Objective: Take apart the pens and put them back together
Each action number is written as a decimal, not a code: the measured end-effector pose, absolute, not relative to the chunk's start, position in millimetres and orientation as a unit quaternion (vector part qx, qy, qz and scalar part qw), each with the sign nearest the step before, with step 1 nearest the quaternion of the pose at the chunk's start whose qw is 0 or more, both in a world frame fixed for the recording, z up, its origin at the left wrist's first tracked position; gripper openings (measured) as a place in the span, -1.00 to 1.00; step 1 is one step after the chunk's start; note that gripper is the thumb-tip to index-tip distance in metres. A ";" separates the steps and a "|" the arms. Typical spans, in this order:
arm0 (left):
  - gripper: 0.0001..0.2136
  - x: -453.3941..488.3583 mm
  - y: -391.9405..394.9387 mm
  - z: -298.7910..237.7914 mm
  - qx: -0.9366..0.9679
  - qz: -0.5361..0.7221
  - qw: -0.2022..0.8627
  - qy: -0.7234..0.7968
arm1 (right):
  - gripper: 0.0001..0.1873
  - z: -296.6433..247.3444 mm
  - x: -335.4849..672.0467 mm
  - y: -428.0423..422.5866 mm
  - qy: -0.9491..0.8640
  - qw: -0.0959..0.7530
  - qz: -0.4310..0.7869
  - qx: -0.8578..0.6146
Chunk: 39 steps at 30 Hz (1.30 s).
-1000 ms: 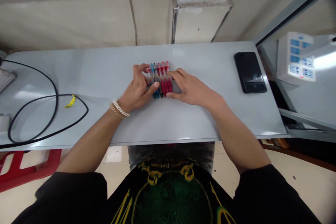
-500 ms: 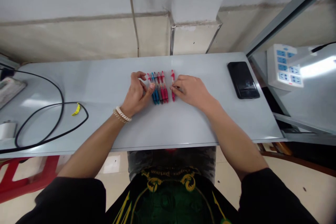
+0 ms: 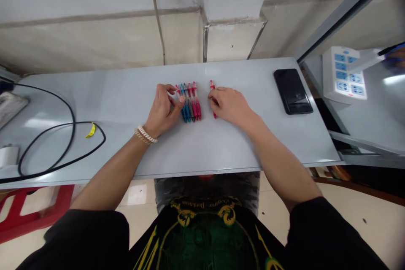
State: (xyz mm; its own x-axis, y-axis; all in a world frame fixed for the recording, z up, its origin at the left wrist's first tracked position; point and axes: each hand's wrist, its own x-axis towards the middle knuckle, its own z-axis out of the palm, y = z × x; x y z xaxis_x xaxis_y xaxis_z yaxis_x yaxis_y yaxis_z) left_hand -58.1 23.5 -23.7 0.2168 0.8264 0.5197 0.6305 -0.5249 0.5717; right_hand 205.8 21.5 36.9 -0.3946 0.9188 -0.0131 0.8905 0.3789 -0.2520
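The left hand [image 3: 162,107] is loosely curled, holding nothing that shows, its thumb tip [image 3: 182,99] touching the left side of a tight row of pens [image 3: 189,103]. The row lies near the middle of the bench [image 3: 240,71], the pens side by side and pointing toward the back edge, with blue ones on the left and red ones on the right. A beaded bracelet [image 3: 145,134] circles the left wrist.

The right hand [image 3: 230,105] is cupped over a single red pen [image 3: 213,100], which lies just right of the row with a narrow strip of bare bench between them. The fingers cover the pen's middle, leaving both ends showing; whether it is gripped or only touched cannot be told.

Well to the right, a black smartphone [image 3: 292,91] lies near the back right corner. Beyond the bench's right edge sits a white power strip [image 3: 344,75]. On the left, a black cable [image 3: 47,135] with a yellow tag [image 3: 90,130] loops across the bench, ending near a white adapter [image 3: 9,156] at the left edge. A red stool [image 3: 34,206] stands on the floor below the front edge.
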 end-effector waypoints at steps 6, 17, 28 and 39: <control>-0.61 -56.2 21.8 -20.7 0.779 0.411 0.112 0.460 | -0.66 32.9 205.8 21.4 -0.828 0.098 0.126 -0.538; -0.49 -51.8 17.2 -3.7 0.809 0.363 0.100 0.451 | 0.01 6.3 206.9 35.5 -0.872 0.242 0.234 -0.356; -0.41 -43.7 5.7 -2.2 0.851 0.326 0.127 0.392 | -0.25 -5.7 206.2 50.3 -0.859 0.290 0.224 -0.358; -0.34 -41.4 5.9 -2.1 0.856 0.321 0.111 0.389 | -0.30 -7.9 206.5 50.7 -0.865 0.298 0.212 -0.344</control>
